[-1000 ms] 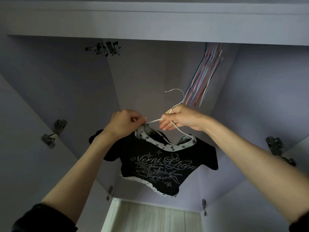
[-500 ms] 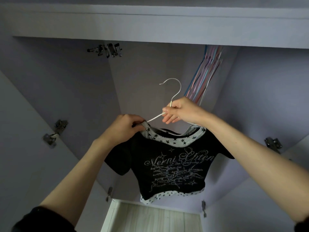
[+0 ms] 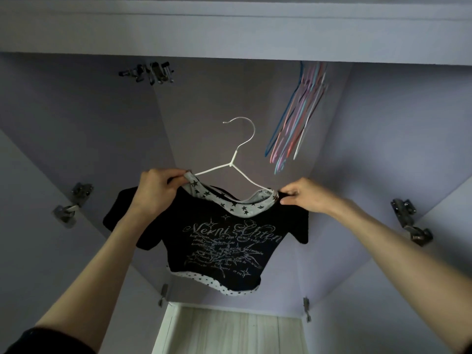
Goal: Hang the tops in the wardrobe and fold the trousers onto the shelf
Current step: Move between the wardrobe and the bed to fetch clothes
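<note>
Since neither hand holds the white wire hanger [image 3: 238,159] itself, the black printed top [image 3: 219,238] could slide off one arm — or the hanger could tip — before its hook reaches the rail. Inside the wardrobe [image 3: 76,123], both arms reach up: the left hand [image 3: 155,190] pinches the star-trimmed neckline, the right hand [image 3: 301,196] pinches the shoulder.
</note>
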Action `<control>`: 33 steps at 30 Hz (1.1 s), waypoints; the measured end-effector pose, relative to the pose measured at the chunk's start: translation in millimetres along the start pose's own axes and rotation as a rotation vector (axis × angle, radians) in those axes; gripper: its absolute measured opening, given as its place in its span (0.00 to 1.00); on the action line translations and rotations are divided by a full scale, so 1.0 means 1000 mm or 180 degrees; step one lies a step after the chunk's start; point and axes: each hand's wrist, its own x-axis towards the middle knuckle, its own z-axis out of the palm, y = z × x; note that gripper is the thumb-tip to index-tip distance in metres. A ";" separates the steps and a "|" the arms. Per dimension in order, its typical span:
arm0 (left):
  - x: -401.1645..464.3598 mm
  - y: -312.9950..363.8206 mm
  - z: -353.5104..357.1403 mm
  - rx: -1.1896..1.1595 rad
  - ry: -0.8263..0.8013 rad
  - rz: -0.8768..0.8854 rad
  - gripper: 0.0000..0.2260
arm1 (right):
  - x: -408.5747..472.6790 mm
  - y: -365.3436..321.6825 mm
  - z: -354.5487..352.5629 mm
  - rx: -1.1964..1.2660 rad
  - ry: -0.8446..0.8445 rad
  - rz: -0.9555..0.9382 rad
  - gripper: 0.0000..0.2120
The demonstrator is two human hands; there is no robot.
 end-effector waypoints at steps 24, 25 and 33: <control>-0.010 0.028 0.047 -0.0210 -0.0707 0.0501 0.08 | -0.032 -0.051 -0.008 0.1467 -0.0369 -0.0346 0.12; -0.011 0.030 0.051 -0.0046 -0.0822 0.0656 0.10 | -0.036 -0.046 -0.011 0.1615 -0.0493 -0.0229 0.10; -0.006 0.072 0.072 0.0802 -0.0888 0.1515 0.25 | -0.070 0.021 -0.038 0.2450 -0.0771 0.0765 0.09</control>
